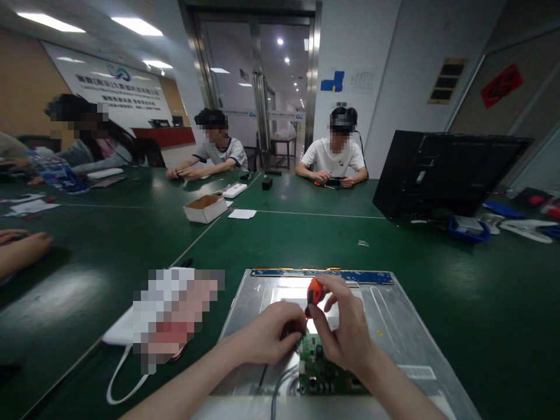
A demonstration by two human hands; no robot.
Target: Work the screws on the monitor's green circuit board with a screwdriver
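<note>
An orange and black screwdriver (314,291) stands nearly upright over a green circuit board (311,357). My right hand (350,332) grips its handle between thumb and fingers. Beside the lower end of the screwdriver, my left hand (273,332) has its fingers curled together near the board's top left corner; what they hold, if anything, is hidden. The board lies on a silvery metal panel (391,326) with a blue strip (367,277) along its far edge. A grey cable (276,394) runs by the board's left side. The screwdriver's tip cannot be made out.
A white power bank-like block (120,326) with a cord lies left of the panel, partly blurred out. Farther off are an open white box (205,210), a small plastic packet (363,243) and a large black display housing (441,175). Several people sit around the green table (324,233).
</note>
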